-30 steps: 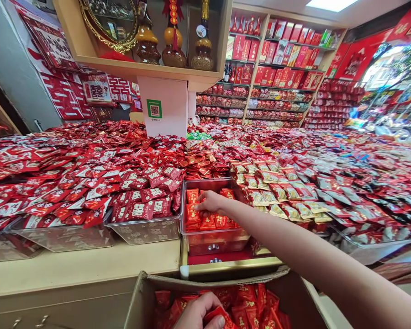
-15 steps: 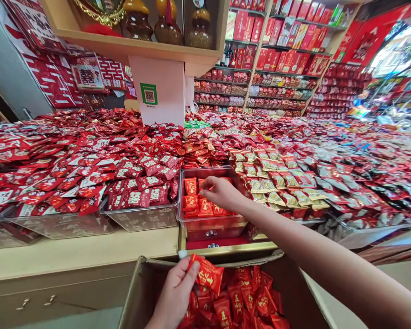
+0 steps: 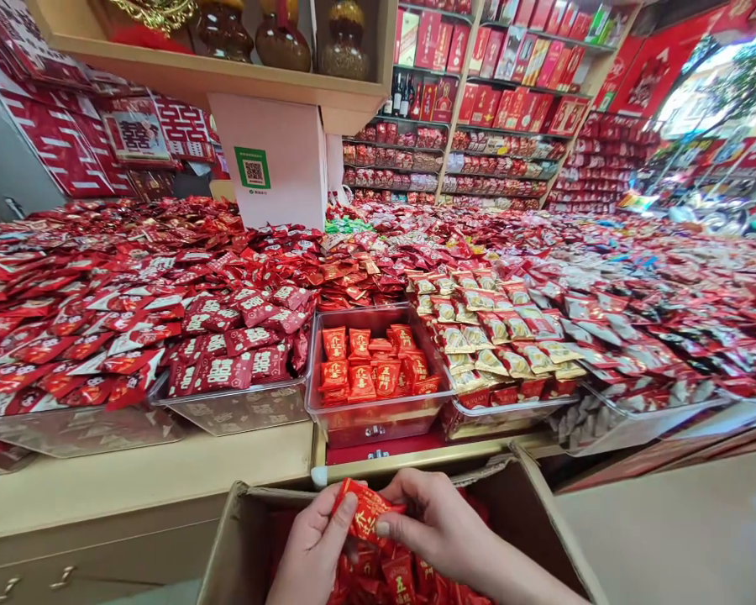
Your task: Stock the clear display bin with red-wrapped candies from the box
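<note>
A red candy packet [image 3: 366,509] with gold characters is held between both hands, above an open cardboard box [image 3: 223,538]. My left hand [image 3: 318,538] pinches its left end between thumb and fingers. At the packet's right side, my right hand [image 3: 438,525] closes thumb and fingers on it. Many matching red packets [image 3: 398,580] lie loose in the box under my hands. Beyond the box, a clear plastic bin [image 3: 378,413] holds several of the same red packets [image 3: 361,382], standing in rough rows.
Bins heaped with dark red packets [image 3: 227,361] and cream-and-red packets [image 3: 479,361] flank the clear bin. A white column with a green QR code sign [image 3: 252,170] rises behind. Shelves of red boxes [image 3: 510,109] line the back. Drawer handles [image 3: 63,577] show at lower left.
My right hand has come back from the clear bin to the packet in my left hand. The bin's packets are now uncovered. The view has shifted slightly.
</note>
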{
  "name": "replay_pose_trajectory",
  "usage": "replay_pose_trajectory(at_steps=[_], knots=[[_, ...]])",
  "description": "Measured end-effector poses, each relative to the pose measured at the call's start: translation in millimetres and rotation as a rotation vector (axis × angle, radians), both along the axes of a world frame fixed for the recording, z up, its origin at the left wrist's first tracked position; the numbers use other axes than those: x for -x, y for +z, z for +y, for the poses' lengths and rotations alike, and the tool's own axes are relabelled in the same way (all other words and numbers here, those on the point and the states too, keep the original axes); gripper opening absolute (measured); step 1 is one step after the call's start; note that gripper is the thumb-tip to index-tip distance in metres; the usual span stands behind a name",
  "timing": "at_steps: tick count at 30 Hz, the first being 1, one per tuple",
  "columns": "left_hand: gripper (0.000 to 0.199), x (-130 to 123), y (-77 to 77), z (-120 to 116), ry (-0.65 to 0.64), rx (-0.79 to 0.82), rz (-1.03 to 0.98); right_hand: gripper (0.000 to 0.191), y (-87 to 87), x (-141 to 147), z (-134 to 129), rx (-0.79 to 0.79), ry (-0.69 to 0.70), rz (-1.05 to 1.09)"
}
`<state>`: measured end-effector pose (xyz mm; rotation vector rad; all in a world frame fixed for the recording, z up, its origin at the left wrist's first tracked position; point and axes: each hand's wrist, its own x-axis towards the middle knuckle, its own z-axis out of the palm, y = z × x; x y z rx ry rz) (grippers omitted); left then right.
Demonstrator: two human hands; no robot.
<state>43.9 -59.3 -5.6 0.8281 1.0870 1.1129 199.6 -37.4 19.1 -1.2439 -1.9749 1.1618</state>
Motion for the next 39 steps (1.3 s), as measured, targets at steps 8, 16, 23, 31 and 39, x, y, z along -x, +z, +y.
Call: replay_pose_trajectory(at_steps=[8,16,23,31,39], knots=[[0.018,0,0.7,3,0.013,0.104,-0.25,0.02,-3.8,-1,-10,-0.279,-0.065,0.0],[0.039,-9,1.4,-3,0.009,0.239,-0.603,0.02,-9.5,4,-9,-0.647,0.132,-0.111],[0.051,-3,2.1,0,0.07,0.307,-0.464,0.017,65.6,-8,45,-0.784,0.102,-0.422],[0.05,-3,-2.8,0,0.083,0.324,-0.365,0.024,82.1,26,176,-0.723,0.15,-1.088],[0.046,-1,-9.0,2,0.096,0.311,-0.33,0.026,64.3,33,194,-0.68,0.198,-1.164]])
